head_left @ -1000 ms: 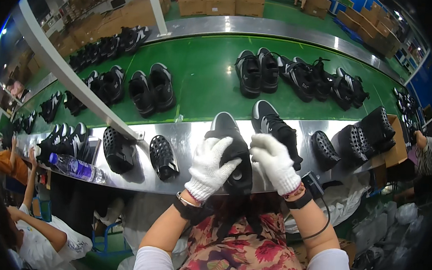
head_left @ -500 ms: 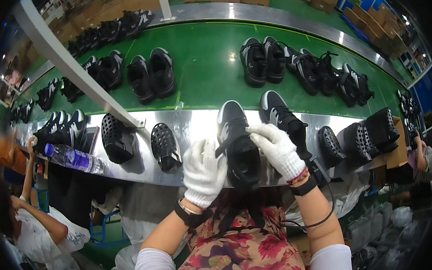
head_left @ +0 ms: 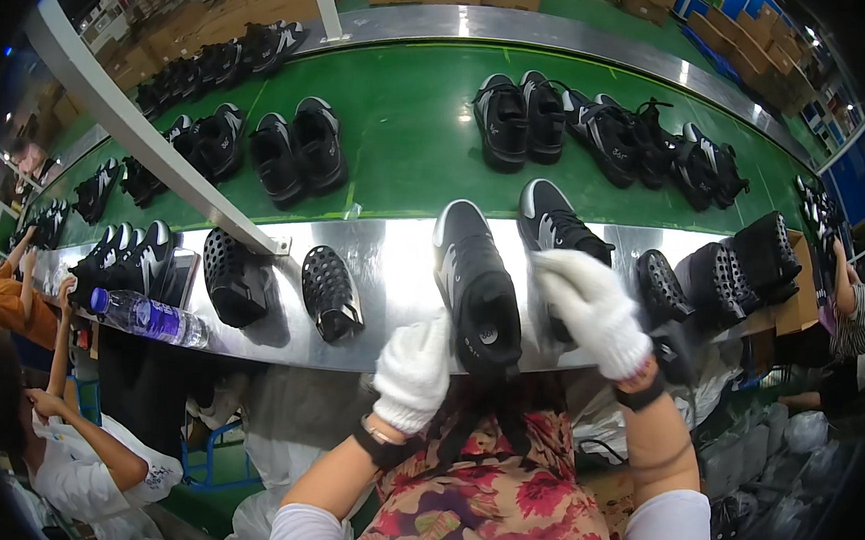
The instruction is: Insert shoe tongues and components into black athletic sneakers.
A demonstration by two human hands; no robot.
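A black shoe with a silver-grey toe (head_left: 477,283) stands on the metal ledge in front of me, toe pointing away. Close beside its left heel is my left hand (head_left: 413,371), in a white knit glove, its fingers curled together; what they hold, if anything, is hidden. The second black shoe (head_left: 556,219) stands to the right. Over that shoe's rear part, my gloved right hand (head_left: 590,311) is smeared by motion, so its grip is unclear. The first shoe's opening is uncovered and a pale round mark shows inside.
Perforated black shoe-shaped pieces (head_left: 331,293) stand along the metal ledge (head_left: 394,252) on both sides. A purple-labelled bottle (head_left: 148,317) lies at the left. Pairs of black shoes (head_left: 300,150) rest on the green belt (head_left: 413,118). A white post (head_left: 151,135) slants across. Co-workers are at both sides.
My right hand has moved off the first shoe to the right, toward the second shoe. My left hand has drawn slightly back and closed. Shoes on the belt have shifted slightly left.
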